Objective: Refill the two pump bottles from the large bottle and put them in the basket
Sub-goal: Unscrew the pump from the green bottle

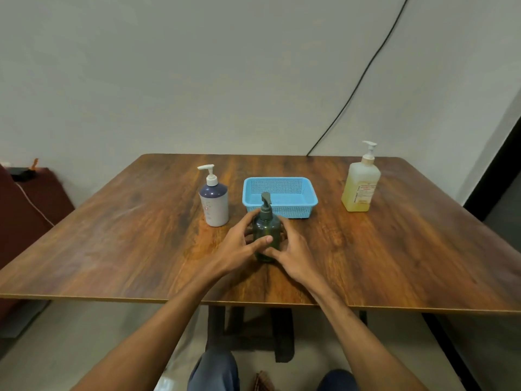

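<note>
A dark green pump bottle (265, 225) stands upright on the wooden table (394, 249), just in front of the blue basket (282, 190). My left hand (239, 244) grips its left side, thumb across the front. My right hand (293, 252) grips its right side, thumb low on the front. A white and purple pump bottle (214, 203) stands to the left of the basket. The large yellowish bottle (361, 187) with a pump stands at the far right. Nothing lies in the basket.
A black cable (361, 80) runs down the wall to the table's back edge. A dark red seat (25, 204) stands left of the table. A dark doorway edge (496, 176) is at the right. My knees show below the table's front edge.
</note>
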